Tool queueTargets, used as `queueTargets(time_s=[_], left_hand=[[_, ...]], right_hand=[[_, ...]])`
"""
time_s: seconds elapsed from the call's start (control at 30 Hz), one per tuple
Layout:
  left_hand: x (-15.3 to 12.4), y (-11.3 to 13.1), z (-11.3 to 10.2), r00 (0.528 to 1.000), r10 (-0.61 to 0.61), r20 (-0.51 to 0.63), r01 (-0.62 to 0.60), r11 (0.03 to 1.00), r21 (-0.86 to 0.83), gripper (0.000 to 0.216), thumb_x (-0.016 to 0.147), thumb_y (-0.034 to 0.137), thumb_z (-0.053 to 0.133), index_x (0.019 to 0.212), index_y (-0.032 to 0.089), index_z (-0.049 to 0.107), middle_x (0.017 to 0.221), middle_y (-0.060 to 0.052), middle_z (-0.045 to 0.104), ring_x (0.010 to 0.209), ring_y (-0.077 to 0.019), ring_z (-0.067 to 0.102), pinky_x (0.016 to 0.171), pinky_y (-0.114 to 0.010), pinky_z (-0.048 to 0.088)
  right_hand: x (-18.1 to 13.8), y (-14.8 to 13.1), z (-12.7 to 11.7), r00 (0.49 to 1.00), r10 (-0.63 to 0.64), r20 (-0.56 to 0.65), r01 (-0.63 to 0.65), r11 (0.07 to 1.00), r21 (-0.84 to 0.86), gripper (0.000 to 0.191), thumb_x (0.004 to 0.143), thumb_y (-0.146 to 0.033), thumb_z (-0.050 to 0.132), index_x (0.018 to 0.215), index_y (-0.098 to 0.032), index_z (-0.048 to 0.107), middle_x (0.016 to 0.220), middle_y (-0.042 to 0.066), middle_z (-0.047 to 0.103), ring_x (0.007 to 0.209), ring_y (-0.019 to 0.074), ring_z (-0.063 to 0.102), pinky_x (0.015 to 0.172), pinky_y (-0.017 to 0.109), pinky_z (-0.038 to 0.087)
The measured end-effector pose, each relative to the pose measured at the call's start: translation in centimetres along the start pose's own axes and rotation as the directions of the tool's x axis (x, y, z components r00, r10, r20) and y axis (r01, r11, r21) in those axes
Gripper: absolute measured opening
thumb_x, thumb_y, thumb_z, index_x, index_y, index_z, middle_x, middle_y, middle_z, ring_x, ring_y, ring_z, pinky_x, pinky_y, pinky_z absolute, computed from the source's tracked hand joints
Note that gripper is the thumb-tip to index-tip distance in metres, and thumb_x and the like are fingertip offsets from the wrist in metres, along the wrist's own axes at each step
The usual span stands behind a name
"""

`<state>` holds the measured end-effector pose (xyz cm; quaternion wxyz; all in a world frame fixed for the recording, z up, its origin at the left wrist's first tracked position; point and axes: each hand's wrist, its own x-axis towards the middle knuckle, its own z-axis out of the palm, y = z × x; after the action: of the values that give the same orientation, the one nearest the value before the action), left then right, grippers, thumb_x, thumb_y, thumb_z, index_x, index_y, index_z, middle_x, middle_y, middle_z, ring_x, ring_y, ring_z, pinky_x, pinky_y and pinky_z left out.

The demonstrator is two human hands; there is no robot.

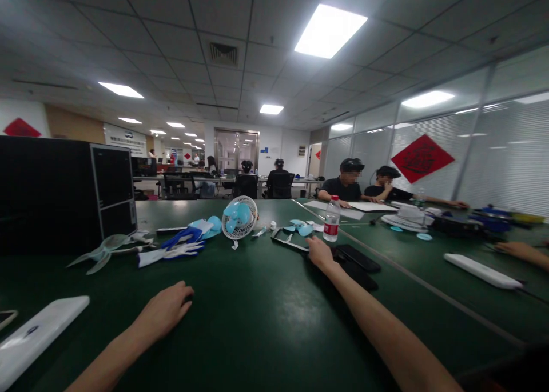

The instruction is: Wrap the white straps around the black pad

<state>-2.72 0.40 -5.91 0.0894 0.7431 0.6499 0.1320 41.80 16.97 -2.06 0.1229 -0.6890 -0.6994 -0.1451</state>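
Note:
My left hand (165, 311) rests palm down on the green table (257, 318) with its fingers loosely curled and nothing in them. My right arm stretches forward, and my right hand (319, 252) lies at the near edge of a flat black frame (288, 241), beside two dark phones (358, 258). The back of that hand hides its fingers. A small white desk fan with light blue blades (239, 216) stands just beyond, and a water bottle with a red cap (331, 219) stands right of my hand. Light blue fan parts (301, 227) lie behind the frame.
A black computer case (64, 192) stands at the left. Blue and white gloves (180, 246) and a clear fan blade (103, 249) lie near it. A white flat device (38, 335) sits at the near left. A white bar (482, 270) and another person's hand (521, 251) are at the right. Several people sit further back.

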Motion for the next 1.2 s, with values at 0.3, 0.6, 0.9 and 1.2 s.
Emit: queueTargets(time_s=[0.3, 0.6, 0.9, 1.2], left_hand=[[-0.3, 0.9, -0.5, 1.000, -0.008, 0.016, 0.008, 1.000, 0.019, 0.036, 0.081, 0.037, 0.047, 0.110, 0.023, 0.064, 0.110, -0.006, 0.061, 0.097, -0.0224, 0.061, 0.081, -0.034, 0.050], [-0.6, 2.1, -1.2, 0.999, -0.023, 0.024, 0.022, 0.998, 0.051, 0.035, 0.082, 0.035, 0.046, 0.110, 0.022, 0.064, 0.110, -0.007, 0.061, 0.097, -0.0213, 0.061, 0.082, -0.033, 0.049], [-1.4, 3.0, -2.1, 0.999, -0.036, 0.019, 0.035, 0.999, 0.037, 0.034, 0.082, 0.034, 0.047, 0.109, 0.022, 0.064, 0.109, -0.007, 0.061, 0.095, -0.0207, 0.061, 0.080, -0.032, 0.050], [-1.0, 3.5, -2.1, 0.993, -0.017, -0.115, 0.007, 0.996, -0.087, 0.039, 0.086, 0.042, 0.043, 0.115, 0.022, 0.059, 0.113, -0.006, 0.059, 0.102, -0.0211, 0.057, 0.088, -0.035, 0.047]], right_hand=[[-1.7, 7.0, -2.9, 0.924, 0.350, 0.155, -0.352, 0.936, -0.014, 0.027, 0.078, -0.014, 0.053, 0.100, -0.008, 0.068, 0.098, 0.022, 0.066, 0.090, 0.0269, 0.065, 0.073, 0.033, 0.049], [-2.0, 8.1, -6.9, 0.904, 0.428, -0.017, -0.428, 0.904, 0.003, 0.029, 0.080, -0.015, 0.051, 0.102, -0.006, 0.067, 0.099, 0.024, 0.066, 0.095, 0.0302, 0.065, 0.074, 0.036, 0.049], [-3.4, 5.9, -10.4, 0.855, 0.284, -0.434, -0.329, 0.944, -0.030, 0.027, 0.084, -0.032, 0.052, 0.093, -0.011, 0.068, 0.094, 0.017, 0.065, 0.092, 0.0291, 0.059, 0.069, 0.034, 0.043], [-4.9, -1.9, -11.6, 0.902, -0.165, -0.399, 0.235, 0.963, 0.134, 0.024, 0.088, -0.028, 0.050, 0.095, -0.015, 0.069, 0.095, 0.010, 0.064, 0.090, 0.0209, 0.056, 0.081, 0.029, 0.039]])
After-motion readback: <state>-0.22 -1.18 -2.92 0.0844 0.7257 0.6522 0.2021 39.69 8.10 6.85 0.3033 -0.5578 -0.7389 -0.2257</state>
